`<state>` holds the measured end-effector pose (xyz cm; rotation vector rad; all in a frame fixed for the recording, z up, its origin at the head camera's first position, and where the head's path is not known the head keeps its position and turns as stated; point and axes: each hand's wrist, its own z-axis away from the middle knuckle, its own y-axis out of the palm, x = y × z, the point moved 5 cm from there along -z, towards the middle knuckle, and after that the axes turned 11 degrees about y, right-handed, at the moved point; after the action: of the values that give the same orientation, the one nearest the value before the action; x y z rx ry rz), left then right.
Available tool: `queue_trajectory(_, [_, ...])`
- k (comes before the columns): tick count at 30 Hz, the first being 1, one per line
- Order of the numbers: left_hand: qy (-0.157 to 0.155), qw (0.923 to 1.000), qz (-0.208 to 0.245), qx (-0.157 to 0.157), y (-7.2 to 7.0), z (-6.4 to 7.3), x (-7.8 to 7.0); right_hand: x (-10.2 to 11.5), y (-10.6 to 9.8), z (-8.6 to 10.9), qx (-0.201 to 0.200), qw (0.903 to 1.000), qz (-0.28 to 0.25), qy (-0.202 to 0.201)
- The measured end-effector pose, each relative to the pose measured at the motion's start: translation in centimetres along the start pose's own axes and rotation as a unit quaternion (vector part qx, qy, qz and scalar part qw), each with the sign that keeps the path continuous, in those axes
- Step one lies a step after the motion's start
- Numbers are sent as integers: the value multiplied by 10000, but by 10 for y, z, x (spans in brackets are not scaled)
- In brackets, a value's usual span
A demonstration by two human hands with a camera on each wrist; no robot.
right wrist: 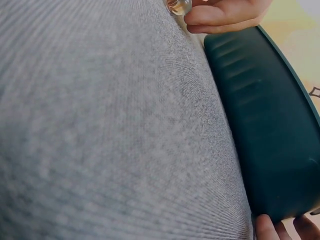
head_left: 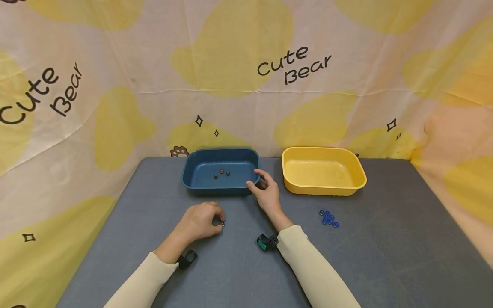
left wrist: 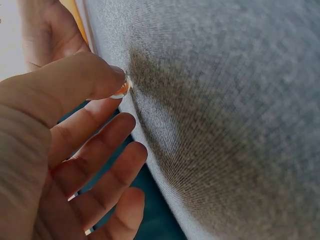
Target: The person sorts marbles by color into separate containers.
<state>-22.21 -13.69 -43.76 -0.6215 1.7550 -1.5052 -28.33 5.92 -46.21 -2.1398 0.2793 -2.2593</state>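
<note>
Between thumb and index finger, my left hand pinches a clear glass marble with an orange swirl, at the table surface. The other left fingers are spread loosely in the left wrist view. My right hand grips the right end of the blue bin, thumb at the front wall and a finger at the rim. Inside that bin lie 3 small marbles, one of them a reddish marble. In the right wrist view, right fingertips touch the bin's end.
A yellow bin stands right of the blue one. Several blue marbles lie clustered on the grey table in front of it. A printed cloth hangs behind the table's back edge.
</note>
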Motion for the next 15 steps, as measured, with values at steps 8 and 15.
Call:
queue_trajectory(8, [-12,10000,1,4,-2,0,1,-3,0,0,-105,9999,-17,-40])
queue_trajectory(15, [127,9998,-8,-119,-10,-3,0,-2,-1,0,-133,9999,20,-98])
